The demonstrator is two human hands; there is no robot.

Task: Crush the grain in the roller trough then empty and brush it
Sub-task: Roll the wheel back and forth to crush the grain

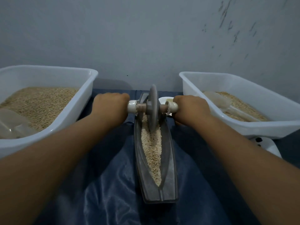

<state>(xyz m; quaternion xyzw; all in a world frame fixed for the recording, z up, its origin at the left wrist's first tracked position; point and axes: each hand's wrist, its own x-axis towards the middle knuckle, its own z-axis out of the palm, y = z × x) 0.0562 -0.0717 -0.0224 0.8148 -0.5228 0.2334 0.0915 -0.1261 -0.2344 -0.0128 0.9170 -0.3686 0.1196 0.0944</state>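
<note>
A long grey boat-shaped trough (170, 172) lies lengthwise in front of me on a blue cloth. Pale grain (151, 153) fills its groove. A grey roller disc (152, 108) stands upright in the groove near the far end, on a cross axle with white handle ends. My left hand (110, 108) grips the left handle (132, 107). My right hand (189, 109) grips the right handle (172, 106). Both arms are stretched forward.
A white tub (87, 88) of brown grain with a clear scoop (14, 125) stands at the left. Another white tub (186, 85) at the right holds grain and a clear scoop (222, 101). A small white dish (164, 99) sits behind the roller. A grey wall is close behind.
</note>
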